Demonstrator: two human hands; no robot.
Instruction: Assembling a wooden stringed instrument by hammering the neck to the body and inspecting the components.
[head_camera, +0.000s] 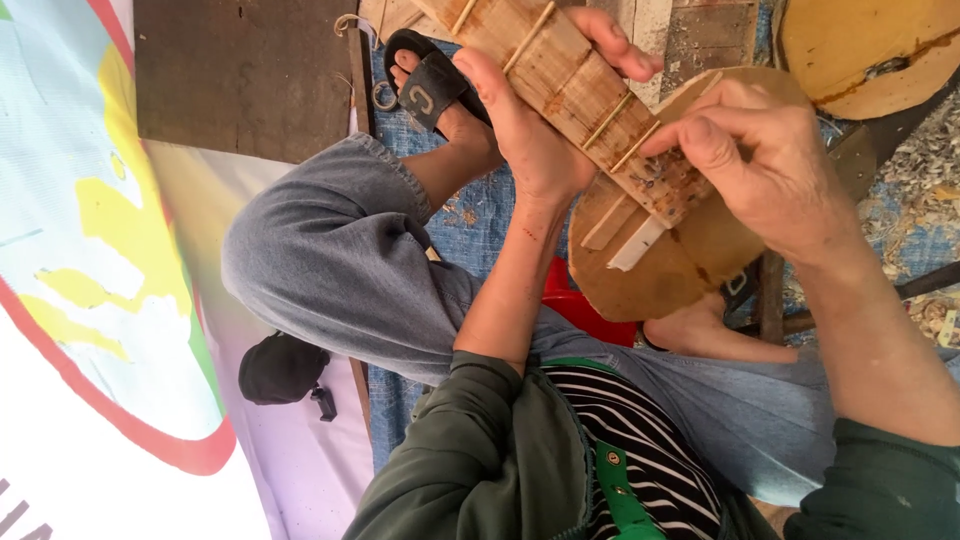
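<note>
A flat wooden board (560, 75) with thin pale sticks set across it runs from the top middle down toward a rounded wooden body (690, 260). My left hand (530, 130) is wrapped around the board, fingers curled over its far edge. My right hand (760, 160) rests at the board's lower end, its fingertips pressing on one of the thin cross sticks (635, 148). Whether those fingers pinch the stick is hidden.
My knee in grey trousers (330, 250) lies left. A foot in a black sandal (430, 90) sits at top; a bare foot (710, 335) rests below the wooden body. Another rounded wooden piece (860, 50) is top right. A printed banner (100, 300) covers the left.
</note>
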